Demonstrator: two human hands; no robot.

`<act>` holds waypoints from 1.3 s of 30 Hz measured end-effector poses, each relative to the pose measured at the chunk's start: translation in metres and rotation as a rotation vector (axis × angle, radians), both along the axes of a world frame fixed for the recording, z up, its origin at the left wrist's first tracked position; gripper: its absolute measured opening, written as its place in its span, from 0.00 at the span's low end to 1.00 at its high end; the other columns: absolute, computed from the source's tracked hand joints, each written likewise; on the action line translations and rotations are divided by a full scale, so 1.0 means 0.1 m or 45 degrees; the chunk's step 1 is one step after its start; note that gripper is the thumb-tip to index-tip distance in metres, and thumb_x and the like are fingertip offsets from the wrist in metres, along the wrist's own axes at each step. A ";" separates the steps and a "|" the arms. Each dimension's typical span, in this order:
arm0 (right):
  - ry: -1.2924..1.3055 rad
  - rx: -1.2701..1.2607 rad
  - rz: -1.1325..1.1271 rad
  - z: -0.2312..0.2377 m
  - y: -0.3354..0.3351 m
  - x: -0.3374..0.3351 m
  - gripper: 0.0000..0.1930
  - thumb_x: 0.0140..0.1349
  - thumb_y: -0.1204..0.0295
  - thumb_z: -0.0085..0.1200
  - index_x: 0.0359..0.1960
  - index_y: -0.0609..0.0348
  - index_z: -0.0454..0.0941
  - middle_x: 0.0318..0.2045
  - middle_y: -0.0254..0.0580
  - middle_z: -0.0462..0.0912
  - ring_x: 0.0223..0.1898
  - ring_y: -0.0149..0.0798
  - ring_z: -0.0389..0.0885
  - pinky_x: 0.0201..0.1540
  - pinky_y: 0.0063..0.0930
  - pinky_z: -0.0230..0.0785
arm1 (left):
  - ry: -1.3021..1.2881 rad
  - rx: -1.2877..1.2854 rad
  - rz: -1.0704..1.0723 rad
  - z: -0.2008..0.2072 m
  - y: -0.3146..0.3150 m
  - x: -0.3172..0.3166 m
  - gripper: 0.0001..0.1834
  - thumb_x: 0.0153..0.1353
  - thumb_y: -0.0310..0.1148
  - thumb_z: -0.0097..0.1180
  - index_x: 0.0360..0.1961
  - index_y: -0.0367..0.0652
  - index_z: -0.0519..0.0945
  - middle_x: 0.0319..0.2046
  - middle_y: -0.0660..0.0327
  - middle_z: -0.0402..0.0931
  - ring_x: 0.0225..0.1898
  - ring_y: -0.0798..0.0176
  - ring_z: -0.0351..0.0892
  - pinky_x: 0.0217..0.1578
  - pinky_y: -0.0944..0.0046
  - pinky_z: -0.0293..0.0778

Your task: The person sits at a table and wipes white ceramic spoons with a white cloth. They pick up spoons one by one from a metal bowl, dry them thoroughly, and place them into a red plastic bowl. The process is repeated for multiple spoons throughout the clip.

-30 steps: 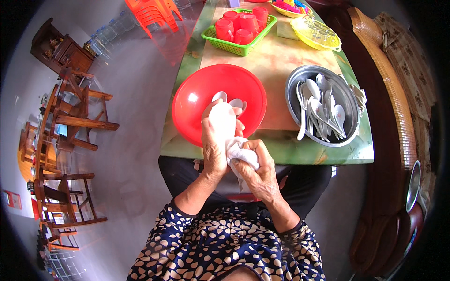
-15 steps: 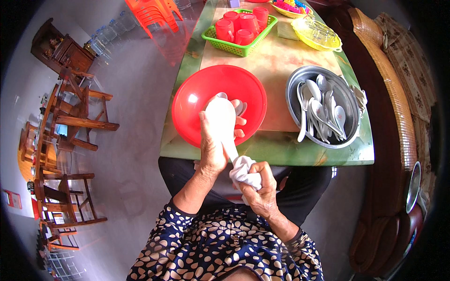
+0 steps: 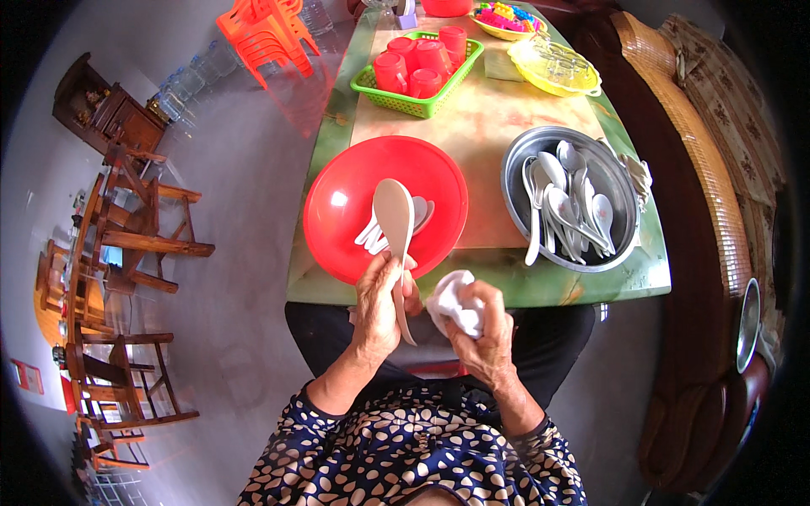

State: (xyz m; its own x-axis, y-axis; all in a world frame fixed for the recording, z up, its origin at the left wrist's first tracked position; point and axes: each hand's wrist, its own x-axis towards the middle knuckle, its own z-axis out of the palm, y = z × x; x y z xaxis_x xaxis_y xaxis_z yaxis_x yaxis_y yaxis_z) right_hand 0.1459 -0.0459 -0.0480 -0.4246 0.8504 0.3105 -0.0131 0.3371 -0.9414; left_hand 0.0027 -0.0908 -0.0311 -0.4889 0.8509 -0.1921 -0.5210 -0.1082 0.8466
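Tapering pale paddle (broad, round-ended)

The cloth is white, the basin red.

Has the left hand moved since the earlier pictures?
Yes. Against the red basin, the left hand has moved down the picture, from reaching well over it to its near rim.
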 end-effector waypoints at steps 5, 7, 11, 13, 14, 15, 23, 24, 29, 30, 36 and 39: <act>0.071 0.429 0.085 0.10 0.12 -0.18 0.23 0.46 0.81 0.64 0.47 0.60 0.74 0.42 0.52 0.74 0.40 0.49 0.77 0.41 0.35 0.72 | -0.234 -0.140 0.021 0.02 -0.05 0.28 0.10 0.69 0.39 0.44 0.35 0.46 0.72 0.16 0.72 0.62 0.14 0.78 0.60 0.14 0.75 0.58; 0.137 0.480 -0.031 0.04 0.20 -0.25 0.24 0.45 0.82 0.64 0.47 0.59 0.74 0.43 0.51 0.72 0.42 0.49 0.74 0.42 0.34 0.70 | -0.333 -0.058 -0.180 0.01 -0.15 0.28 0.10 0.69 0.40 0.44 0.35 0.46 0.71 0.14 0.72 0.60 0.11 0.78 0.58 0.11 0.76 0.56; 0.204 0.458 -0.053 0.11 0.31 -0.27 0.20 0.48 0.82 0.58 0.46 0.60 0.74 0.43 0.52 0.72 0.44 0.50 0.72 0.46 0.36 0.67 | -0.409 -0.075 -0.308 -0.06 -0.22 0.27 0.11 0.69 0.39 0.44 0.35 0.44 0.69 0.13 0.71 0.58 0.10 0.76 0.56 0.09 0.76 0.53; 0.228 0.343 -0.035 0.18 0.39 -0.25 0.17 0.52 0.80 0.54 0.46 0.62 0.73 0.43 0.51 0.74 0.44 0.50 0.72 0.48 0.36 0.66 | -0.417 -0.019 -0.353 -0.07 -0.25 0.27 0.11 0.70 0.39 0.43 0.35 0.43 0.69 0.12 0.70 0.57 0.11 0.76 0.55 0.11 0.75 0.53; 0.268 0.160 0.016 0.17 0.44 -0.24 0.15 0.55 0.78 0.52 0.47 0.63 0.73 0.42 0.49 0.74 0.44 0.46 0.74 0.48 0.33 0.66 | -0.402 0.018 -0.400 -0.09 -0.27 0.26 0.12 0.70 0.39 0.43 0.35 0.43 0.70 0.12 0.70 0.57 0.12 0.76 0.55 0.11 0.75 0.53; 0.304 -0.024 0.067 0.17 0.49 -0.22 0.14 0.58 0.76 0.51 0.47 0.63 0.73 0.42 0.47 0.75 0.43 0.42 0.75 0.47 0.30 0.67 | -0.390 0.056 -0.445 -0.11 -0.29 0.26 0.12 0.70 0.39 0.43 0.35 0.42 0.70 0.12 0.70 0.57 0.12 0.76 0.55 0.12 0.75 0.53; 0.321 0.044 0.087 0.17 0.42 -0.19 0.18 0.55 0.80 0.52 0.49 0.64 0.73 0.48 0.50 0.74 0.49 0.44 0.74 0.50 0.30 0.67 | -0.513 0.050 -0.502 -0.14 -0.25 0.20 0.12 0.70 0.40 0.42 0.35 0.42 0.70 0.13 0.69 0.57 0.12 0.74 0.55 0.12 0.74 0.53; 0.273 0.193 0.027 0.16 0.37 -0.21 0.19 0.53 0.81 0.54 0.49 0.63 0.74 0.48 0.51 0.75 0.49 0.47 0.74 0.51 0.32 0.66 | -0.533 0.007 -0.504 -0.14 -0.23 0.18 0.12 0.70 0.41 0.42 0.36 0.43 0.70 0.13 0.69 0.57 0.11 0.74 0.55 0.12 0.74 0.53; 0.211 0.377 -0.057 0.13 0.32 -0.21 0.22 0.48 0.81 0.55 0.49 0.59 0.75 0.50 0.52 0.74 0.49 0.53 0.71 0.53 0.39 0.63 | -0.574 0.024 -0.568 -0.12 -0.24 0.19 0.12 0.70 0.41 0.41 0.36 0.44 0.69 0.13 0.70 0.57 0.12 0.75 0.55 0.12 0.74 0.53; 0.274 0.229 -0.007 0.10 0.34 -0.21 0.21 0.50 0.80 0.54 0.49 0.60 0.75 0.49 0.52 0.75 0.51 0.51 0.71 0.53 0.37 0.64 | -0.574 0.035 -0.584 -0.14 -0.25 0.18 0.12 0.70 0.41 0.41 0.36 0.44 0.69 0.13 0.70 0.57 0.12 0.75 0.56 0.12 0.74 0.53; 0.515 -0.614 0.089 0.12 0.31 -0.28 0.16 0.69 0.67 0.44 0.53 0.61 0.72 0.40 0.35 0.78 0.40 0.24 0.72 0.44 0.19 0.66 | -0.357 -0.031 -0.445 -0.20 -0.26 0.22 0.09 0.71 0.39 0.41 0.38 0.47 0.69 0.15 0.69 0.58 0.11 0.74 0.56 0.12 0.73 0.56; 0.538 -0.755 0.117 0.08 0.27 -0.29 0.17 0.69 0.64 0.44 0.54 0.61 0.71 0.38 0.35 0.79 0.38 0.23 0.72 0.41 0.19 0.66 | -0.201 -0.111 -0.339 -0.19 -0.26 0.22 0.09 0.70 0.39 0.43 0.38 0.47 0.70 0.15 0.69 0.60 0.12 0.75 0.57 0.12 0.74 0.56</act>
State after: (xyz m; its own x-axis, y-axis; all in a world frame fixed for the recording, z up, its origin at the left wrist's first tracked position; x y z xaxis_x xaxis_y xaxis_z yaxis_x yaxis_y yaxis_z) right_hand 0.1169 -0.0184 -0.0404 -0.4480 0.8933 -0.0376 -0.4191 -0.2470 -0.8737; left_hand 0.0251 -0.1163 -0.0505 -0.2094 0.9222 -0.3252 -0.6467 0.1189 0.7534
